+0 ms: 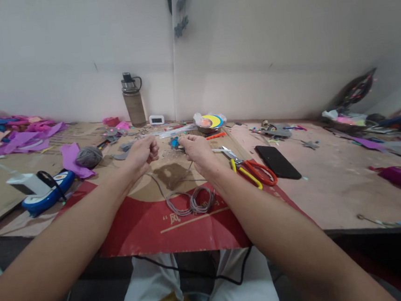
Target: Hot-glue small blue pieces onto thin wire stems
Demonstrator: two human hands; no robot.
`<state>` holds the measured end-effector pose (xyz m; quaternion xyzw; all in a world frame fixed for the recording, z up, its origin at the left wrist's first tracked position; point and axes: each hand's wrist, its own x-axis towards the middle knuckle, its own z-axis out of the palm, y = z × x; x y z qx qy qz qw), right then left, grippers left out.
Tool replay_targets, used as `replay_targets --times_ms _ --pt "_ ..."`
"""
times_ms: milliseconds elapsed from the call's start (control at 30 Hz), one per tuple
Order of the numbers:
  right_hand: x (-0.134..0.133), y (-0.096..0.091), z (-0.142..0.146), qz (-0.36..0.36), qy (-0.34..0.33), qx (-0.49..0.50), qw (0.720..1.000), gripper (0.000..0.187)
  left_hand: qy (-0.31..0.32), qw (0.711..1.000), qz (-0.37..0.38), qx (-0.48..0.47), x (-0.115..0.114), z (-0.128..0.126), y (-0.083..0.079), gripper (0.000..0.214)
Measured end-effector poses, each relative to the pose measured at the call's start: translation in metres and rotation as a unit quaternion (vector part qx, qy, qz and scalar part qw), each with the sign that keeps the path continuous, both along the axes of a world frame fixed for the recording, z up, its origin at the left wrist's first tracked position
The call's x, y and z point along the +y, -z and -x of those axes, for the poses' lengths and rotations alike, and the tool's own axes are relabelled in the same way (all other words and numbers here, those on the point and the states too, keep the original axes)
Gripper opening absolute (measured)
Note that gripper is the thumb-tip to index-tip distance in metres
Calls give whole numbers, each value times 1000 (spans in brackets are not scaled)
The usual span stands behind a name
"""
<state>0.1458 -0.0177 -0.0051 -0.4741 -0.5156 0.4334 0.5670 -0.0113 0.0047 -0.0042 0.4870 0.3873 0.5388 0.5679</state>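
My left hand [143, 153] is raised over the cardboard, its fingers curled closed; whatever they may grip is too small to make out. Facing it, my right hand [198, 151] pinches a thin grey cord, a strand of which hangs below the fingers. Just left of those fingertips shows a small blue piece [175, 142]; whether they touch it I cannot tell. A looped bundle of grey cord [191, 202] lies nearer me on the red and brown cardboard [137, 231], one strand running up toward my left wrist.
Right of my right forearm lie red-handled scissors [260, 171], yellow-handled pliers [246, 174] and a black phone [278, 162]. A grey yarn ball [88, 157] and blue power strip [50, 194] are at left. Behind stand a bottle [134, 102] and a bowl [210, 122].
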Motion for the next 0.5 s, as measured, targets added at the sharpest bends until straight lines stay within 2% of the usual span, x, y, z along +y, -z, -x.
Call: replay_targets --times_ms 133,233,300,500 --pt "0 0 0 -2 -6 5 1000 20 -39 999 -3 19 2 -2 3 28" --pt "-1 -1 0 -4 -9 6 1000 19 -52 998 -6 46 2 -3 3 2" --pt "-2 -1 0 -6 -6 0 1000 17 -34 998 -10 46 1 -3 1 15" --pt "-1 0 0 -38 2 -41 998 17 30 999 -20 24 -4 -3 -4 20"
